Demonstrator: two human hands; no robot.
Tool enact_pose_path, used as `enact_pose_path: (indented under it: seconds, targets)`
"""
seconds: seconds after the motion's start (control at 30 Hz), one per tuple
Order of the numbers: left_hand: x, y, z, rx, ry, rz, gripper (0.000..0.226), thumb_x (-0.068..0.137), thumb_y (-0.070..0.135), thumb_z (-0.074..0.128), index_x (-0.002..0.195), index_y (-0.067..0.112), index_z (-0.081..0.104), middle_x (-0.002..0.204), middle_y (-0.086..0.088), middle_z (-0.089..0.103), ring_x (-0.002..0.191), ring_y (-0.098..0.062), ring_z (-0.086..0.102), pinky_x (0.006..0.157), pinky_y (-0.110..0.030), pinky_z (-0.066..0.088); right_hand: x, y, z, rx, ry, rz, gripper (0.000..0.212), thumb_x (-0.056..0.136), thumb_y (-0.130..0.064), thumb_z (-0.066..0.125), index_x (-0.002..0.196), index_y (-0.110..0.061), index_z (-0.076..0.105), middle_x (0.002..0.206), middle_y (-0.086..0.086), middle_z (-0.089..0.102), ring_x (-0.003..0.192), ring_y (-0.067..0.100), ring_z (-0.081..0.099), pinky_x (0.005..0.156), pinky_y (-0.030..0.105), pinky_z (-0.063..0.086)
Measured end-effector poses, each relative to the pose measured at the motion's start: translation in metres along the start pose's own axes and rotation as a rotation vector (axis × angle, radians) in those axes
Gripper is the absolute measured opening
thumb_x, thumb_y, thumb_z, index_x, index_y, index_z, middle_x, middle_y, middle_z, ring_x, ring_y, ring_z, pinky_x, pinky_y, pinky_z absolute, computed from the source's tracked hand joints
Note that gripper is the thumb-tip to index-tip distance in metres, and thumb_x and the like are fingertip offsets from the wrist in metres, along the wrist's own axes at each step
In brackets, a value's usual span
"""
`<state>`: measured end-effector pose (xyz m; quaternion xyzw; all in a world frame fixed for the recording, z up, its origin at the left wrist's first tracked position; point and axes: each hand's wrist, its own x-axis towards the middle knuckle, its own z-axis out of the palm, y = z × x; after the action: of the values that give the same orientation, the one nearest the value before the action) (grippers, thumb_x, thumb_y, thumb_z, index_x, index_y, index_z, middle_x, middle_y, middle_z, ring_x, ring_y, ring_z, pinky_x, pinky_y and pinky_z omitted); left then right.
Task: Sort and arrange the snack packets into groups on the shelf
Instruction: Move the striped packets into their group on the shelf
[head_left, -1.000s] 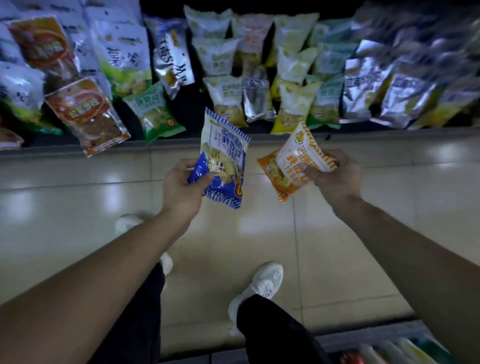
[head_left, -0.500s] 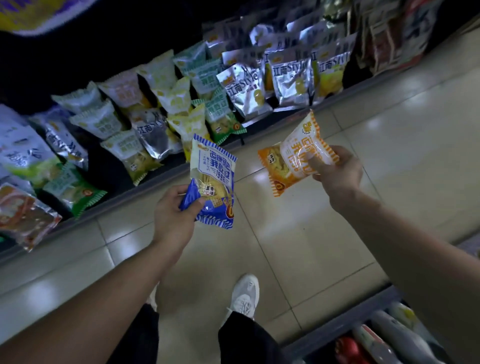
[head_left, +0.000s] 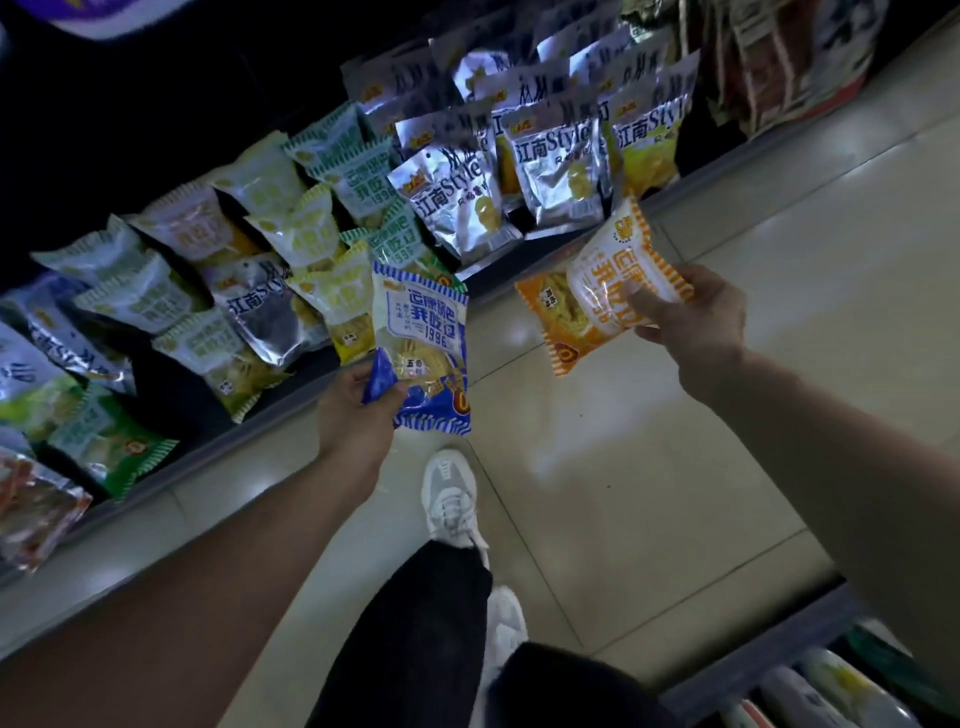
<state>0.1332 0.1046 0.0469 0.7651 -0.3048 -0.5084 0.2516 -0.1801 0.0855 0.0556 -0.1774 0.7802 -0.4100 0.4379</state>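
Two packets were held, neither yet on the shelf (head_left: 291, 389). The left grip (head_left: 358, 415) pinched the blue packet (head_left: 421, 343) by its lower corner, long axis upright, its top pointing at the shelf just ahead. The right grip (head_left: 696, 317) was closed on the orange packet (head_left: 597, 291), which stuck out leftward on a slant. Similar striped packets (head_left: 337, 306) lay just beyond the left grip, which looked the nearer one for placing.

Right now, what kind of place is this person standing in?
Probably a shop aisle: a low dark shelf carries rows of identical silver foil snack bags beside glossy pale floor tiles. The left hand holds a blue striped packet, the right hand an orange striped packet.
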Motion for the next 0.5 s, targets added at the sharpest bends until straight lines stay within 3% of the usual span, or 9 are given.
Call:
enact_pose_path:
  seconds: [0.17, 0.27, 0.37, 0.5]
  targets:
    - [0.046, -0.01, 0.002, -0.045, 0.055, -0.051, 0.027, 0.09, 0.005, 0.069, 0.116, 0.01, 0.062, 0.11, -0.005, 0.07, 0.092, -0.019, 0.069, 0.069, -0.031, 0.056, 0.037, 0.01, 0.035, -0.037, -0.136, -0.01, 0.036, 0.074, -0.015, 0.085, 0.104, -0.012, 0.065, 0.093, 0.006, 0.07, 0.079, 0.02, 0.067, 0.06, 0.033, 0.058]
    - [0.061, -0.025, -0.007, -0.095, 0.123, -0.098, 0.033, 0.09, 0.004, 0.069, 0.122, 0.004, 0.061, 0.114, -0.007, 0.07, 0.095, -0.021, 0.07, 0.057, -0.023, 0.055, 0.049, 0.021, 0.056, -0.116, -0.217, -0.033, 0.032, 0.071, -0.018, 0.088, 0.095, -0.021, 0.067, 0.09, 0.003, 0.071, 0.076, 0.02, 0.069, 0.059, 0.033, 0.057]
    - [0.068, -0.041, -0.022, -0.149, 0.219, -0.142, 0.031, 0.091, 0.004, 0.068, 0.121, 0.004, 0.06, 0.11, -0.005, 0.07, 0.091, -0.019, 0.069, 0.061, -0.026, 0.055, 0.054, 0.031, 0.083, -0.217, -0.326, -0.078, 0.041, 0.073, -0.021, 0.087, 0.109, -0.012, 0.07, 0.098, 0.009, 0.073, 0.079, 0.022, 0.07, 0.063, 0.036, 0.06]
    - [0.068, -0.053, -0.046, -0.215, 0.327, -0.187, 0.03, 0.092, 0.006, 0.068, 0.12, 0.011, 0.061, 0.105, -0.002, 0.068, 0.093, -0.022, 0.068, 0.076, -0.037, 0.059, 0.053, 0.037, 0.119, -0.284, -0.449, -0.113, 0.047, 0.077, -0.023, 0.083, 0.118, -0.011, 0.065, 0.103, 0.008, 0.07, 0.078, 0.014, 0.067, 0.059, 0.025, 0.058]
